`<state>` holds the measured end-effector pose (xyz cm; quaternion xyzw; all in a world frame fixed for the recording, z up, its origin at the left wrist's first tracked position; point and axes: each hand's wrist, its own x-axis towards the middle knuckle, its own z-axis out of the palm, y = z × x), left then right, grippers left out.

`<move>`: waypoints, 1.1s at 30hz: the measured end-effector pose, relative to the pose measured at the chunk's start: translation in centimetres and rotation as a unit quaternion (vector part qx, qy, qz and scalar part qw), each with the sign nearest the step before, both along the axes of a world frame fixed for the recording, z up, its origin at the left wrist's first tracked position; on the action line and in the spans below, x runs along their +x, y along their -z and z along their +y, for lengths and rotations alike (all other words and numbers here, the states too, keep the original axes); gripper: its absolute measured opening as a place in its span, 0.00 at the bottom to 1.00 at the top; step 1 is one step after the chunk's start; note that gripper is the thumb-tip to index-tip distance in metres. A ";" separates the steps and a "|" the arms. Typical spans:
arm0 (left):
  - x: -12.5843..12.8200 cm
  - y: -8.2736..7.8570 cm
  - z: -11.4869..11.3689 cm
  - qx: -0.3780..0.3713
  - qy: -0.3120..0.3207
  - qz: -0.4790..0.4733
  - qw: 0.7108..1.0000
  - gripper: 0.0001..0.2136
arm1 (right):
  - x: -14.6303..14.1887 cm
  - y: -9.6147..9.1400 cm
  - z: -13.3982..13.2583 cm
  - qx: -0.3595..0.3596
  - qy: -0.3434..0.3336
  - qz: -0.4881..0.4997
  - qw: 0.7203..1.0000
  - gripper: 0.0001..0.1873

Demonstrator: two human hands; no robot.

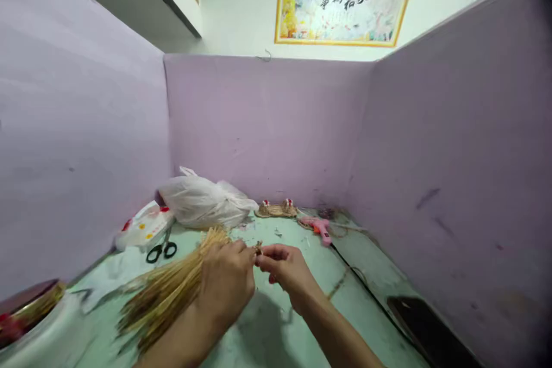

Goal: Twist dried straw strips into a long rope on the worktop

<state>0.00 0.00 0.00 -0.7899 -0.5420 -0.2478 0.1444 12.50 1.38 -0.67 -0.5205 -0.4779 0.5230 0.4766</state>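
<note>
Both of my hands meet over the middle of the table. A small brown piece (258, 248), like twisted straw or twine, sits between their fingertips, mostly covered. My left hand (228, 279) is closed on it from the left, its back toward me. From the other side, my right hand (287, 270) pinches the same piece with thumb and forefinger, the other fingers curled. Just left of my left hand lies a thick bundle of dried straw stalks (172, 290), slanting toward the near left. My left hand partly hides it, and whether they touch I cannot tell.
Black-handled scissors (162, 252), a plastic packet (146, 224) and a tied white bag (207, 201) lie at left. A woven straw item (276, 209) is at the back. A pink glue gun (319, 227) trails a black cord (366, 282) past a dark phone-like slab (426, 328).
</note>
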 end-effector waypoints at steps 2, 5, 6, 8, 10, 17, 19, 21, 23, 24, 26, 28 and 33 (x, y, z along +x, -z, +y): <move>0.0 0.1 -0.2 -0.006 0.017 0.006 1.000 0.12 | 0.0 0.3 0.2 0.014 0.003 -0.004 1.000 0.07; -0.1 0.1 0.0 -0.049 0.026 -0.031 0.998 0.12 | 0.2 0.8 0.2 0.065 -0.025 -0.019 0.997 0.06; -0.2 0.1 0.1 -0.072 0.023 -0.056 0.996 0.11 | 0.3 0.9 0.2 0.088 -0.044 -0.027 0.995 0.06; -0.5 0.1 0.5 -0.122 0.008 -0.113 0.986 0.10 | 0.4 1.1 0.1 0.121 -0.066 -0.049 0.989 0.07; -0.5 0.2 0.8 -0.153 0.021 -0.160 0.975 0.09 | 0.4 1.1 0.0 0.128 -0.051 -0.077 0.987 0.08; 0.0 1.4 0.9 -0.023 0.154 -0.301 0.941 0.10 | -0.3 0.9 0.0 0.082 0.064 -0.018 0.994 0.06; 0.0 1.8 0.9 -0.015 0.182 -0.344 0.921 0.09 | -0.4 0.8 0.0 0.036 0.060 0.041 0.997 0.07; -0.2 2.1 0.9 -0.018 0.203 -0.384 0.900 0.07 | -0.4 0.7 0.1 0.006 0.055 0.094 0.994 0.06; -0.3 2.3 0.9 -0.027 0.218 -0.408 0.886 0.06 | -0.3 0.8 0.3 -0.002 0.060 0.122 0.991 0.06; -0.3 2.3 0.9 -0.039 0.222 -0.416 0.881 0.06 | -0.3 0.9 0.3 0.000 0.062 0.124 0.990 0.06; -0.3 2.4 1.2 -0.098 0.214 -0.446 0.864 0.06 | -0.1 1.2 0.4 0.028 0.060 0.097 0.993 0.06; -0.4 2.4 1.7 -0.189 0.185 -0.488 0.832 0.08 | 0.0 1.5 0.5 0.090 0.053 0.036 0.994 0.07; -0.9 2.0 2.8 -0.295 0.151 -0.572 0.750 0.11 | 0.5 1.8 0.8 0.160 -0.020 -0.037 0.986 0.10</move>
